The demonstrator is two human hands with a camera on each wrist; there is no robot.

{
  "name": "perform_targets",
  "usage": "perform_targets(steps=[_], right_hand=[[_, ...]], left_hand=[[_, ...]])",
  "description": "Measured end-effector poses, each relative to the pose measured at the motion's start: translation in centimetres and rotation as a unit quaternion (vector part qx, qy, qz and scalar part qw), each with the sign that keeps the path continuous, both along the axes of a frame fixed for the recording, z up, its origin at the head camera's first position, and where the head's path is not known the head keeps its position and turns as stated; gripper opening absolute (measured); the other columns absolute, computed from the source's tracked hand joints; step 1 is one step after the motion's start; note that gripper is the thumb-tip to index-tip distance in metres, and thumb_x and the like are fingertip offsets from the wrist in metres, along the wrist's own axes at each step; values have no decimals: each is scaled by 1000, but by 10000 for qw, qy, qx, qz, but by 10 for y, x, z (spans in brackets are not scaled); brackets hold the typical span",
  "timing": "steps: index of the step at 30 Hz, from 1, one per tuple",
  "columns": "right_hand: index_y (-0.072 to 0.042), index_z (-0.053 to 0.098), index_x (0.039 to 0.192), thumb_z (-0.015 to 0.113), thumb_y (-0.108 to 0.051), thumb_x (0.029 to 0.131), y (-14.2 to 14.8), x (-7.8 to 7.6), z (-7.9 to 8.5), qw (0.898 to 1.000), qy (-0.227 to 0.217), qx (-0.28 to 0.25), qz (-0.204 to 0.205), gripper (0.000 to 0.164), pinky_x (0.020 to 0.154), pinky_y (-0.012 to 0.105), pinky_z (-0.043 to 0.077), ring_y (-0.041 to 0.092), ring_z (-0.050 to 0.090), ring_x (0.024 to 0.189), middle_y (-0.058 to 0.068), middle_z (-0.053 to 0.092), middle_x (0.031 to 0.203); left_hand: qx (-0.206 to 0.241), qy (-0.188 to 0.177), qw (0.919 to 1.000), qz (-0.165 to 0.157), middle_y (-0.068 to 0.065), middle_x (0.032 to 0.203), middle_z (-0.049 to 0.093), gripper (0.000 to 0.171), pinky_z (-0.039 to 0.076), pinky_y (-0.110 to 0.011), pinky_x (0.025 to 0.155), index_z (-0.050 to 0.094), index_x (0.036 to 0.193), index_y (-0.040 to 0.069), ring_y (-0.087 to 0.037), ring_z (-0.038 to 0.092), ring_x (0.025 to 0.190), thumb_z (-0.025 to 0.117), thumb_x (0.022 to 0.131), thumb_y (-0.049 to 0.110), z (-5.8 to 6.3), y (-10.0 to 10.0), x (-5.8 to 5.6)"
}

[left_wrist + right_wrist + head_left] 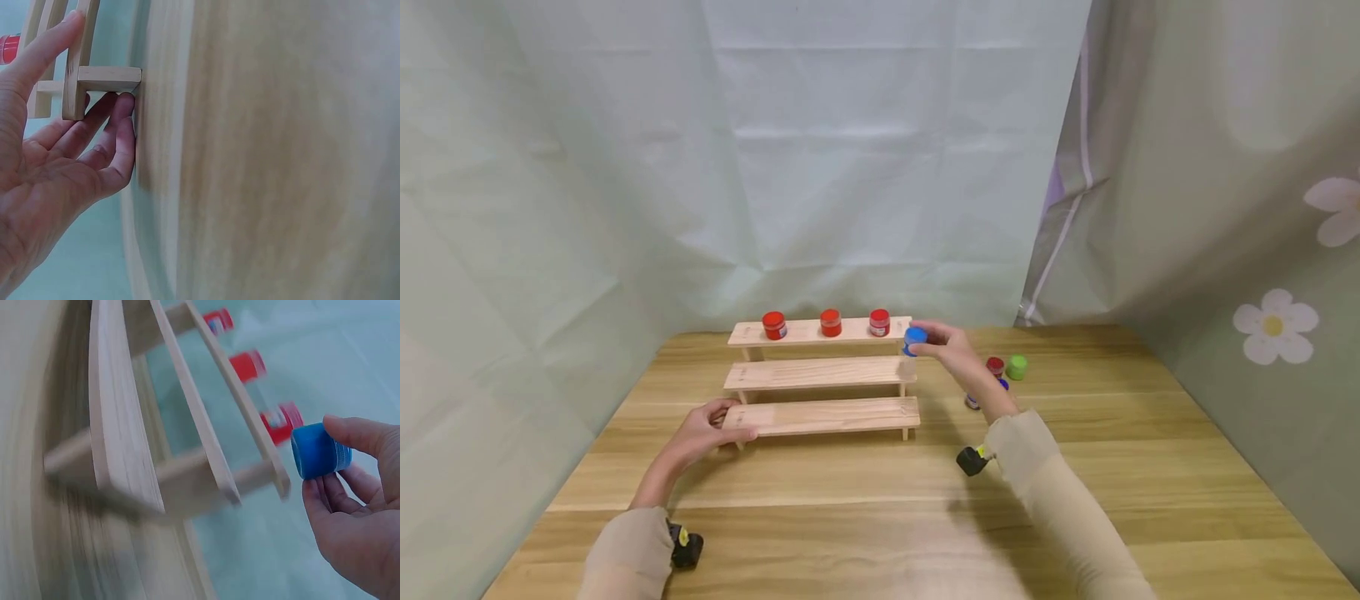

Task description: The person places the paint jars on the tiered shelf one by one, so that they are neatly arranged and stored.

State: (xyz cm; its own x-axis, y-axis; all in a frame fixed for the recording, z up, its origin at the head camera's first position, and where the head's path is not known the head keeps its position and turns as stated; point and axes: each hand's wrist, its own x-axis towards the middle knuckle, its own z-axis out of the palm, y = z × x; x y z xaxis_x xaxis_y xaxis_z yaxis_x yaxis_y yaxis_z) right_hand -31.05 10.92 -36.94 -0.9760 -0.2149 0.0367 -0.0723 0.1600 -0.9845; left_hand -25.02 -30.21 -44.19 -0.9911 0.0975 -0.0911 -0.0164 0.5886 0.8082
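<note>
A three-step wooden display rack stands on the table. At its left end, my left hand grips the lowest step, the thumb over the board and the fingers around the end support, as the left wrist view shows. Between thumb and fingers, my right hand pinches a small blue jar, held up by the rack's right end near the top step. In the right wrist view the jar is tilted on its side. Three red-lidded jars, left, middle and right, sit along the top step.
To the right of the rack, a dark red jar and a green jar stand on the wooden table. Beside them, blue-lidded jars are partly hidden behind my right forearm. Pale cloth hangs behind the table.
</note>
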Motion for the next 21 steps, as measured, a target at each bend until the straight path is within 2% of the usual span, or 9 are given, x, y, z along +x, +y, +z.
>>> perform_targets(steps=[11, 21], right_hand=[[-6, 57, 136, 68, -8, 90, -72, -1, 0, 9981, 362, 125, 478, 47, 97, 35, 51, 27, 58, 114, 18, 59, 131], [-8, 62, 129, 72, -14, 88, -140, 4, -10, 9932, 483, 421, 977, 43, 90, 31, 52, 20, 60, 104, 15, 64, 124]], left_hand=[[78, 269, 9996, -77, -28, 129, 59, 69, 48, -21, 80, 49, 134, -8, -20, 58, 108, 79, 81, 24, 2, -1, 0], [126, 113, 9998, -56, -26, 129, 58, 70, 48, -23, 83, 49, 133, -6, -20, 58, 109, 79, 81, 27, -1, -1, 0]])
